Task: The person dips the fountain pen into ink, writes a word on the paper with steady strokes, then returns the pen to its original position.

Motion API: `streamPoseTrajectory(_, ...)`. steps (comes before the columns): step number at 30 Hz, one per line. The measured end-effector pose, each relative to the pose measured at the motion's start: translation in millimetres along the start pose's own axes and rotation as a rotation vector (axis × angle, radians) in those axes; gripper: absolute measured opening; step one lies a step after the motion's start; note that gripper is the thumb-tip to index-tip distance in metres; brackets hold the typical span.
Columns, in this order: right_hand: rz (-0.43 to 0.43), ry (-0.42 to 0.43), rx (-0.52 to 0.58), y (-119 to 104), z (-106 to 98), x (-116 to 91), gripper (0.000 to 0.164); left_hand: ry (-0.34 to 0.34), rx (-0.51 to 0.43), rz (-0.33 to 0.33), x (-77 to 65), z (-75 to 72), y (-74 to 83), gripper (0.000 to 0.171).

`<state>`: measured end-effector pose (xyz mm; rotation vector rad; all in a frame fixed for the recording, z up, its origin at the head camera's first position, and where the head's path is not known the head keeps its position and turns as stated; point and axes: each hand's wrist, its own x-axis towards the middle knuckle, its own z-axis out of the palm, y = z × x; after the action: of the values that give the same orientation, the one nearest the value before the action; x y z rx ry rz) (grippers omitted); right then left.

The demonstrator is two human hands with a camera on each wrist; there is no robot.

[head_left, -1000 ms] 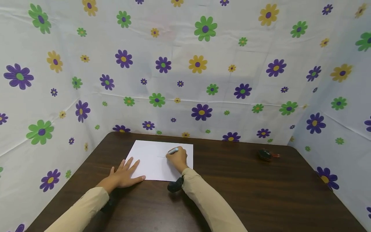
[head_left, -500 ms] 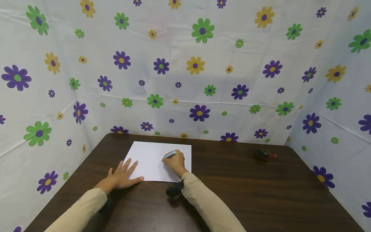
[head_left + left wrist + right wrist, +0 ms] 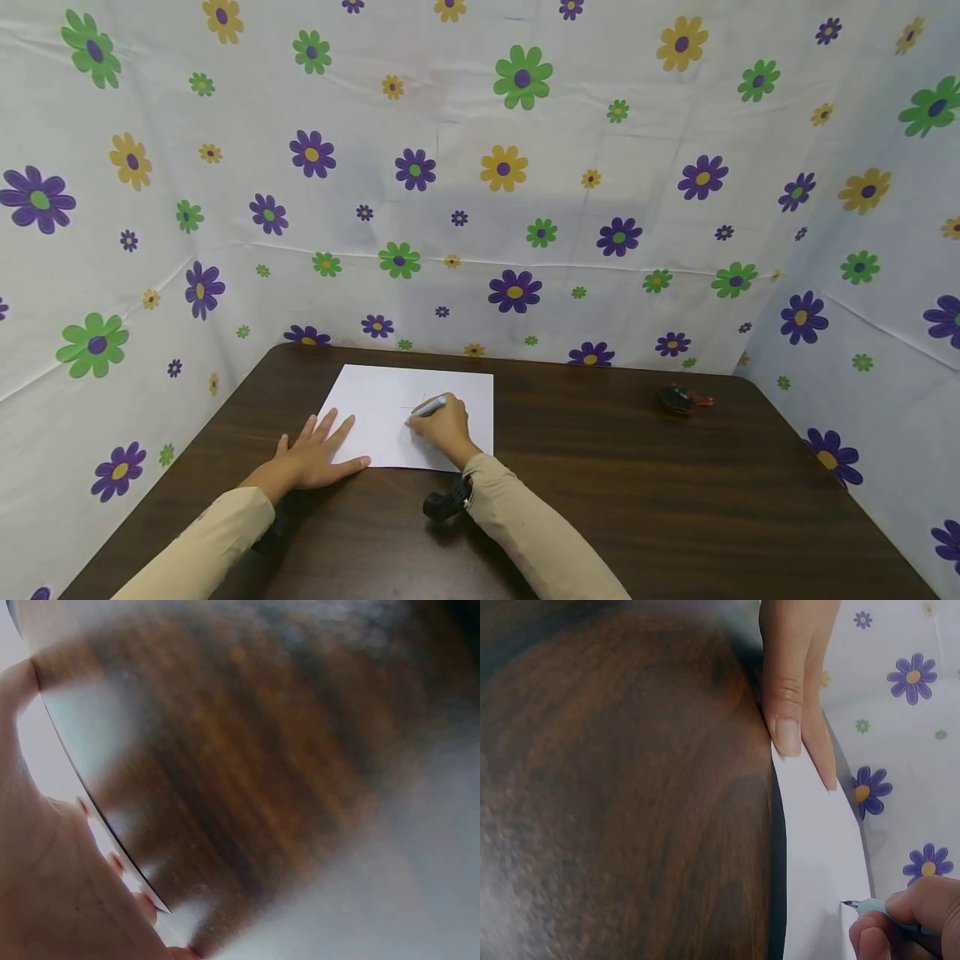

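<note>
A white sheet of paper lies on the dark table, left of its middle. My left hand rests with fingers spread over the sheet's lower left corner; its palm side shows in the left wrist view. In my right hand a light blue pen is pinched, slanting up to the right over the sheet. The right wrist view shows its dark nib right at the paper, with the light blue barrel between thumb and fingers. A thin horizontal line and a short upright stroke show beside the pen.
A small dark, shiny object with a reddish end sits on the wood table toward the back right. Flower-printed white cloth hangs behind and on both sides. A black camera mount juts from my right wrist.
My right hand has moved down and left across the sheet with the pen. A short upright stroke now shows by the horizontal line. The left hand has stayed on the paper's corner.
</note>
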<state>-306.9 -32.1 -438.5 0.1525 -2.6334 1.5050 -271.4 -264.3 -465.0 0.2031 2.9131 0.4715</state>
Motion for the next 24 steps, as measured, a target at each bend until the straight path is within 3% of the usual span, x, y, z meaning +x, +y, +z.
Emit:
streamPoseTrajectory(7,-0.046,-0.026,0.007,-3.3,2.4,-5.0,0.005,-0.003,0.003,-0.003,0.1,-0.6,-0.4,0.105)
streamPoseTrajectory(24,-0.061,-0.031,-0.011,-6.9,9.4,-8.7,0.006,-0.013,0.004,-0.003,0.6,1.3,-0.5,0.106)
